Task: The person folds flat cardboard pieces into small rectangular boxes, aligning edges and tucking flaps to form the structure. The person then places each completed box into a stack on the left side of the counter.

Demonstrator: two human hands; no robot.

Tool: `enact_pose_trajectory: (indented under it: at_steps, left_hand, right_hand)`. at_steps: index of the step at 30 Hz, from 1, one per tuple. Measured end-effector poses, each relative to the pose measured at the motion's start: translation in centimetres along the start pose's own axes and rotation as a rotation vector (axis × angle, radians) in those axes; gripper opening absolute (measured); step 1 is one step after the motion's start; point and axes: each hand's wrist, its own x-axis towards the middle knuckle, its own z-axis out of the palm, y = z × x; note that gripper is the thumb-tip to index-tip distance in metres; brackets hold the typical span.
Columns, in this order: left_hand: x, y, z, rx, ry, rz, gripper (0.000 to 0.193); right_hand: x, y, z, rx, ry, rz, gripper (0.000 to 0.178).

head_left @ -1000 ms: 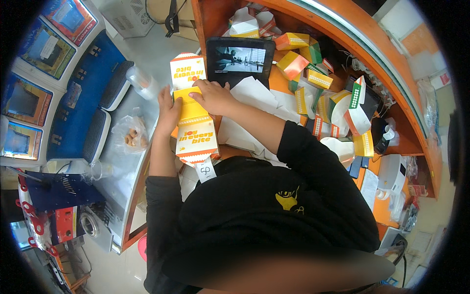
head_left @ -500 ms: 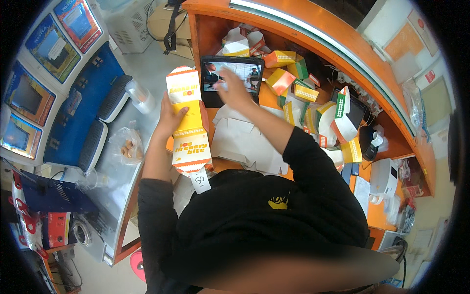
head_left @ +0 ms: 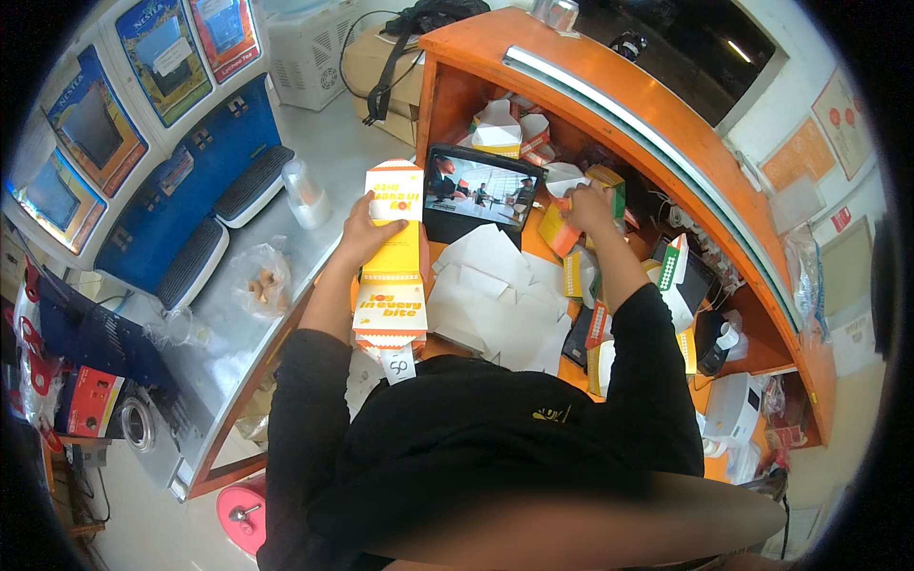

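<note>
My left hand [head_left: 365, 236] grips a stack of flat, unfolded carton blanks [head_left: 391, 306], printed yellow, white and orange, thumb on top and fingers at the left edge. A white paper tag [head_left: 398, 364] with handwriting sticks out at their lower end. My right hand [head_left: 592, 211] is stretched out to a heap of folded cartons, its fingers closed at the top of an orange-and-yellow carton [head_left: 557, 230]; the fingertips are partly hidden. Between my hands, a tablet [head_left: 481, 195] leans at the back, showing a picture of people. Flat white card pieces [head_left: 505, 303] lie in front of it.
More folded cartons [head_left: 497, 128] fill the orange shelf counter [head_left: 457, 48]. At left, a metal table [head_left: 233, 357] bears stacked plastic cups [head_left: 305, 198] and a plastic bag [head_left: 259, 284], beside a drink dispenser [head_left: 162, 219]. A white device [head_left: 733, 409] stands at right.
My right hand has moved right, from in front of the tablet to the folded cartons, and the orange-and-yellow one has shifted. My left hand still holds the blanks. The whole view has shifted.
</note>
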Motion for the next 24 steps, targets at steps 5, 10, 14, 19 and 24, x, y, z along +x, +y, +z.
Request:
enact_pose_trajectory:
  at_steps: [5, 10, 14, 19, 24]
  left_hand:
    - [0.9, -2.5, 0.7, -0.229, 0.075, 0.065, 0.053]
    - [-0.5, -1.9, 0.4, -0.154, 0.301, 0.281, 0.028]
    - [-2.3, 0.0, -0.4, -0.152, 0.483, 0.332, 0.025]
    - [-3.0, 0.1, 0.2, -0.708, 0.436, 0.38, 0.036]
    - [-3.3, -0.8, -0.5, -1.324, 0.372, -0.028, 0.049]
  right_hand:
    - [-4.4, -5.5, -4.1, 0.151, 0.158, 0.045, 0.027]
    - [-9.7, -8.5, -11.0, 0.8, 0.142, -0.08, 0.027]
    - [-10.3, -11.5, -11.7, 2.025, 0.119, -0.481, 0.045]
    - [-8.7, -20.8, -6.6, 2.816, -0.573, -0.186, 0.049]
    - [-8.5, -20.4, -5.2, 2.849, -0.865, -0.236, 0.052]
